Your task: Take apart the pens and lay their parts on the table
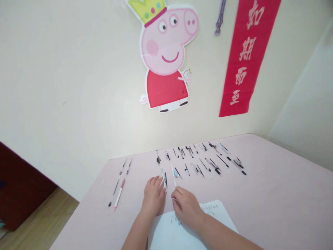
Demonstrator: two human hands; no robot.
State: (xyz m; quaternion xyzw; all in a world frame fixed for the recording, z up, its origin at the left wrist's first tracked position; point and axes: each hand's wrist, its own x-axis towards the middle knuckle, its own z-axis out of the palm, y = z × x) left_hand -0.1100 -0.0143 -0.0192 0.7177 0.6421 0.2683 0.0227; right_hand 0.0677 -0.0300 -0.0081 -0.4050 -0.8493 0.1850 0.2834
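Note:
My left hand (154, 195) rests on the pink table (273, 194), fingers bent and close together, its fingertips at a white pen part (163, 177) with a black piece beside it. My right hand (186, 207) lies over a white sheet of paper (221, 211), fingers curled near the lower end of a white pen barrel (173, 176). Whether either hand grips a piece is unclear. Several disassembled pens and pen parts (208, 158) are laid in rows beyond the hands.
Three whole pens, one pink (119, 194), lie at the table's left. A cartoon pig sticker (166, 55) and a red banner (244, 59) hang on the cream wall. Wood floor and dark furniture (18, 187) show at left.

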